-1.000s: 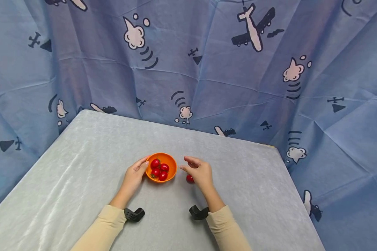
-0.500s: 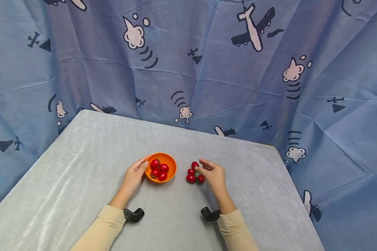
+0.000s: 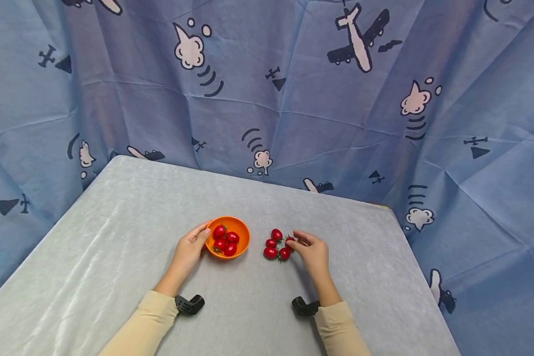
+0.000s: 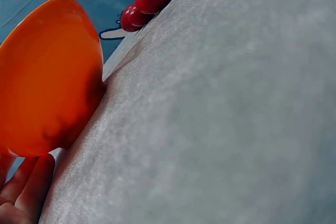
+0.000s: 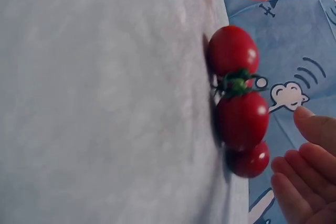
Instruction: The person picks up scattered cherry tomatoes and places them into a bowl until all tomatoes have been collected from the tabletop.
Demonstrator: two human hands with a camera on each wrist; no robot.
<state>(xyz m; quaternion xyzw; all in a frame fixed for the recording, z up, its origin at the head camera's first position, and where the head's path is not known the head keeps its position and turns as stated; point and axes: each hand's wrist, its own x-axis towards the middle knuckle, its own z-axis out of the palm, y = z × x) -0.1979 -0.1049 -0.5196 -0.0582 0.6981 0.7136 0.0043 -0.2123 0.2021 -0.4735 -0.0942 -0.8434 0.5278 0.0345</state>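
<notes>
In the head view my left hand [image 3: 191, 249] grips the left side of an orange bowl [image 3: 245, 245], thumb over the rim. Several red cherry tomatoes [image 3: 230, 249] lie inside it. To the right of the bowl a loose group of cherry tomatoes [image 3: 270, 253] sits on the table, some with green stems. My right hand [image 3: 313, 252] hovers at the right edge of this group, nearest to one tomato [image 3: 290, 242] partly covered by its fingers. The right wrist view shows the thumb [image 5: 317, 128] and fingers apart, with a gap to the tomatoes [image 5: 242, 121].
A pale grey cloth covers the table [image 3: 138, 212]. Behind it hangs a blue curtain [image 3: 231, 113] printed with aeroplanes. Black wrist cameras [image 3: 305, 307] are worn on both forearms.
My right hand has moved right, from beside the bowl to the right side of the loose tomatoes, uncovering them. The left hand and the bowl have stayed nearly still.
</notes>
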